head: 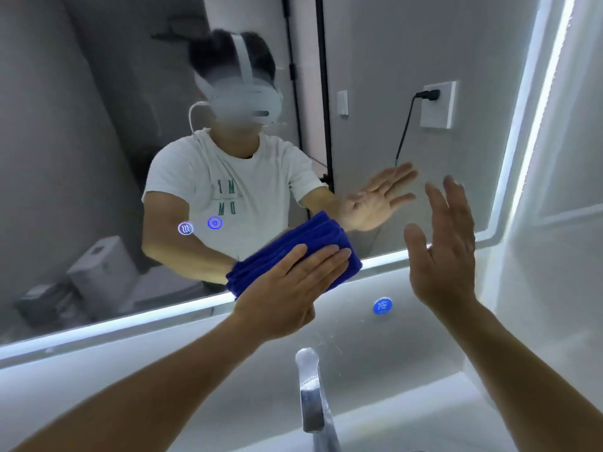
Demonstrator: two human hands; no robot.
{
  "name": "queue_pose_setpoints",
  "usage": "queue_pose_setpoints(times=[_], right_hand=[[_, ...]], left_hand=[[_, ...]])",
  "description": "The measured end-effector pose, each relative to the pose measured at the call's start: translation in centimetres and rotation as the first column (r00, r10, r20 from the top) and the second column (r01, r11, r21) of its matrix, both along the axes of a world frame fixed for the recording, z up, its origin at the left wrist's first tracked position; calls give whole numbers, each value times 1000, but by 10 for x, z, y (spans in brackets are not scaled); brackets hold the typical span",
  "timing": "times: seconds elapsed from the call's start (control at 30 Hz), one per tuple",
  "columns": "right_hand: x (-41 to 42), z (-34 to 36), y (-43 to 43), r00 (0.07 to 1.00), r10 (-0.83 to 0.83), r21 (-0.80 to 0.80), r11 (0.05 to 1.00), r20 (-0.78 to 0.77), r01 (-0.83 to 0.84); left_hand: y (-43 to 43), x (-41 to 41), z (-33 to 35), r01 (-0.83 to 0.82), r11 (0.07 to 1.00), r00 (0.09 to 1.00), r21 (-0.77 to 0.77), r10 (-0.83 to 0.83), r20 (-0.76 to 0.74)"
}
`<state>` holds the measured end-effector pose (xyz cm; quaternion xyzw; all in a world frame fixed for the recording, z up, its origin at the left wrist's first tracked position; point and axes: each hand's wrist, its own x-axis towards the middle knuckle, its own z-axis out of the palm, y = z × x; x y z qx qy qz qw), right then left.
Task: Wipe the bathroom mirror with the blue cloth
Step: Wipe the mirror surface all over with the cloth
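The cloth (293,252) is plain deep blue. The mirror (65,141) is edged by a glowing white strip (130,321), and the tap (310,396) is shiny silver. Reflected, the shirt (202,177) is white with dark green letters, and the white socket (439,115) carries a black plug (430,94).

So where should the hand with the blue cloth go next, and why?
Probably slide it up and to the left across the mirror. The left hand presses the folded cloth flat on the mirror right at the lit bottom edge, and most of the mirror lies above and left of there. The right hand is open and holds nothing.
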<state>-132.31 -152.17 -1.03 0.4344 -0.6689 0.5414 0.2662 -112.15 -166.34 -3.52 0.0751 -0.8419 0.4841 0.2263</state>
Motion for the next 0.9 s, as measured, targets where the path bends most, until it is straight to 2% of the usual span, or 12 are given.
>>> queue_pose_setpoints(times=[0.13, 0.3, 0.43, 0.53, 0.6, 0.7, 0.8, 0.9], right_hand=[[49, 7, -21, 996, 86, 27, 996, -34, -85], [136, 19, -52, 953, 276, 5, 961, -122, -278], [192, 25, -69, 899, 386, 2, 919, -206, -394], [211, 28, -73, 886, 423, 2, 903, -189, -430], [215, 32, -75, 891, 420, -11, 904, -173, -428], [216, 46, -80, 893, 407, -70, 902, -193, -426], [224, 64, -90, 894, 364, -93, 912, -262, -399], [237, 77, -101, 886, 340, -35, 929, -314, -369]], left_hand=[[-32, 101, -5, -30, 998, 998, -64, 33, 44], [-62, 225, 10, -79, 993, 997, -93, 78, -16], [-74, 302, 26, -140, 985, 984, -104, 127, -123], [-81, 344, 33, -209, 975, 951, -72, 186, -246], [-79, 345, 36, -243, 970, 890, -14, 217, -400], [-67, 298, 51, -214, 968, 720, 128, 245, -649], [-60, 239, 104, -144, 973, 601, 182, 232, -765], [-59, 206, 141, -150, 968, 502, 203, 251, -828]])
